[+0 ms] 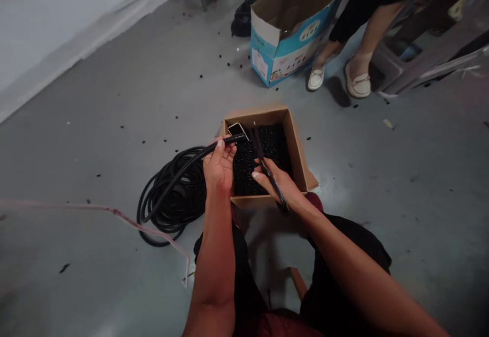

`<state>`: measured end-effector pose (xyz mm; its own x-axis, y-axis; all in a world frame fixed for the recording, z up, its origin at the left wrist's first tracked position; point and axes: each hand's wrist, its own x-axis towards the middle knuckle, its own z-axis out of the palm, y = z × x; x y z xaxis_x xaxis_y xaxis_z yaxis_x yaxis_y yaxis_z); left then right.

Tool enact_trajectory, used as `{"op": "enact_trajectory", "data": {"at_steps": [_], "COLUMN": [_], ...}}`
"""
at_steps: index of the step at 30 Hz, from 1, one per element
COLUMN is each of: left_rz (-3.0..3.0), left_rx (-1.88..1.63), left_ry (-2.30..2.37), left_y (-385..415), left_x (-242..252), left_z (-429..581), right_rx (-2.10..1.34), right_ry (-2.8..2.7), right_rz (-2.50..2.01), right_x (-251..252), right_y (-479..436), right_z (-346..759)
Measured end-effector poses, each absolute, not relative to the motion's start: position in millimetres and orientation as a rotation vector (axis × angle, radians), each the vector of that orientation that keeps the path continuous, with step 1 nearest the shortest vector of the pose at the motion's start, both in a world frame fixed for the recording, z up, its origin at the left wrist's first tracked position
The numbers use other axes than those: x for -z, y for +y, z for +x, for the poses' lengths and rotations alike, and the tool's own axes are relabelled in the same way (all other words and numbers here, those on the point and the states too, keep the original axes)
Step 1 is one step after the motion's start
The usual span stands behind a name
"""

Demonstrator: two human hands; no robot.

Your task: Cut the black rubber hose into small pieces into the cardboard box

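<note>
My left hand (220, 166) is closed around a black ribbed hose (198, 155) near its end, thumb on top. That end points right, over an open cardboard box (299, 148). The hose runs down left to a loose coil (171, 194) on the floor. My right hand (273, 176) grips long, dark scissors (263, 161), with the blades up and left near the hose end; a gap shows between them and the hose. Small black pieces (273, 146) fill much of the box. A flat rectangle with a dark face and pale rim (236, 129), like a phone, lies at its back left corner.
A taller blue and white carton (282, 47) stands open ahead, beside another person's feet (344, 78). A grey plastic stool (393, 69) is at the right. Small black bits dot the floor. A pale pinkish cord (114, 212) crosses at left; a white sheet (69, 26) hangs behind.
</note>
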<state>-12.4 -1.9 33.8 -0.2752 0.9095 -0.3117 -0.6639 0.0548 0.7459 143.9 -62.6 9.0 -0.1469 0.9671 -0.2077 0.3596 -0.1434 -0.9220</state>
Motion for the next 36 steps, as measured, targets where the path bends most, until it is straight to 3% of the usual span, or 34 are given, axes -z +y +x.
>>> {"op": "enact_trajectory", "data": {"at_steps": [9,29,36], "left_rz": [0.35,0.255,0.169], "left_rx": [-1.472,-1.426,-1.396], "left_ry": [1.041,1.14,1.129], "left_y": [-4,-4,-4], "left_x": [-32,-33,-35], "left_z": [-5,9,9], "right_rx": [-1.58,-1.585,-1.358], "right_ry": [-1.381,-1.265,-1.414], "right_rz": [-1.447,-1.516,-1.613], "right_x": [-10,-5,-1], "right_y": [-64,-67,-64], "right_z": [133,125,124]}}
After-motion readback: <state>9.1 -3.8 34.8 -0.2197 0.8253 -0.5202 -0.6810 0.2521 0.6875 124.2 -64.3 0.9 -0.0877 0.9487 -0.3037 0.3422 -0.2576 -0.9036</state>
